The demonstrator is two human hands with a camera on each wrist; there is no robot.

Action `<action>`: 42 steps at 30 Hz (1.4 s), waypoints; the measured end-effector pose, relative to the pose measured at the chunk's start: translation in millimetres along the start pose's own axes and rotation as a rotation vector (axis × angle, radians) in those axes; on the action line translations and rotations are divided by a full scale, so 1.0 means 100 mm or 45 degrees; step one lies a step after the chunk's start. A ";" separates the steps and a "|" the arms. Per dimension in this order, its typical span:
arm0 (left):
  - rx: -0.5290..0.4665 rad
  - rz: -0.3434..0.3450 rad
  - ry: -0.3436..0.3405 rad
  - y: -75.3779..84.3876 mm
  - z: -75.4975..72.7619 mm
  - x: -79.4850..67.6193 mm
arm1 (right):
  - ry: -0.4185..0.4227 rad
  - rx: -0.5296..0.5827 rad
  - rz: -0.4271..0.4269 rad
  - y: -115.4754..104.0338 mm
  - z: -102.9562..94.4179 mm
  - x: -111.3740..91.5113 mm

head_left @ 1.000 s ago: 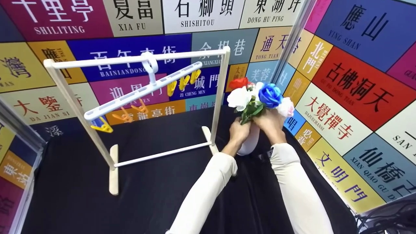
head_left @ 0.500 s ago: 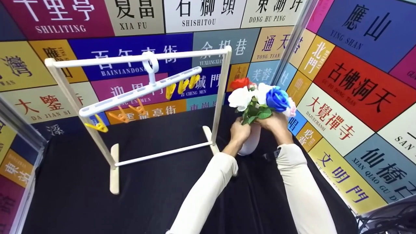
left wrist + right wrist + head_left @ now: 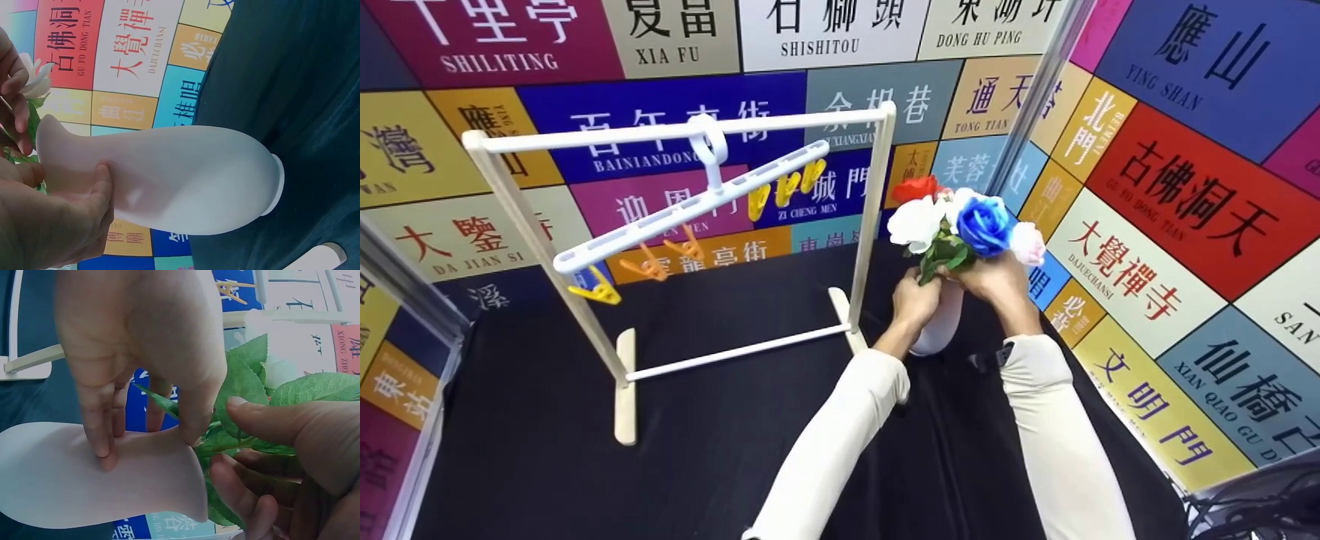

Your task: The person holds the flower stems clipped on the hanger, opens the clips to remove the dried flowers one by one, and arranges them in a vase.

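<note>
In the head view, my left hand [image 3: 916,301] grips the neck of a pale pinkish-white vase [image 3: 191,177], its thumb and fingers on either side just below the flared mouth. A bunch of roses stands in the vase: a red rose [image 3: 916,189], a white rose [image 3: 916,224], a blue rose [image 3: 985,226] and a pale pink rose [image 3: 1027,244]. My right hand [image 3: 315,455] curls its thumb and fingers around the green stems and leaves right above the mouth. Most of the stems are hidden by leaves and fingers.
Left of the vase stands a wooden rack [image 3: 864,225] on a black tablecloth [image 3: 720,442]. From its top bar hangs a pale blue hanger [image 3: 690,210] with yellow clothespins [image 3: 786,189] and orange clothespins [image 3: 645,262]. Printed wall panels [image 3: 1177,202] enclose the back and right.
The blue rose swung right and then back left above my right hand, which has shifted slightly right. My left hand stays on the vase neck. The hanger sways a little.
</note>
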State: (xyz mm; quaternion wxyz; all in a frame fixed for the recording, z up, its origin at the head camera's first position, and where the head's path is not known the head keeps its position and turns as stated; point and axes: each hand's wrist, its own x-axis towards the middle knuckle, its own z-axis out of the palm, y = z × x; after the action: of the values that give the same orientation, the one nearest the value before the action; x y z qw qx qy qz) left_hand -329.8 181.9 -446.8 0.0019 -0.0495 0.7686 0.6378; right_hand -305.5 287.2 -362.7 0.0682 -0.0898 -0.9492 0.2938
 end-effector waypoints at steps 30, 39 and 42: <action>-0.014 0.040 -0.083 -0.02 -0.11 -0.01 | 0.166 0.034 -0.042 0.19 0.21 -0.05; 0.145 0.152 -0.089 -0.04 -0.29 -0.06 | 0.238 -0.037 -0.141 0.21 0.26 -0.10; 0.199 0.187 -0.084 -0.05 -0.34 -0.12 | 0.288 -0.032 -0.142 0.22 0.27 -0.14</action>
State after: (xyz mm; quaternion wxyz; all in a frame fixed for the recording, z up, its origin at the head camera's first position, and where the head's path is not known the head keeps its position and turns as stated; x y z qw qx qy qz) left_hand -315.8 148.9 -444.7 -0.0156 0.0283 0.8171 0.5756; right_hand -294.1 287.2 -398.9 0.1901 -0.0705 -0.9425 0.2657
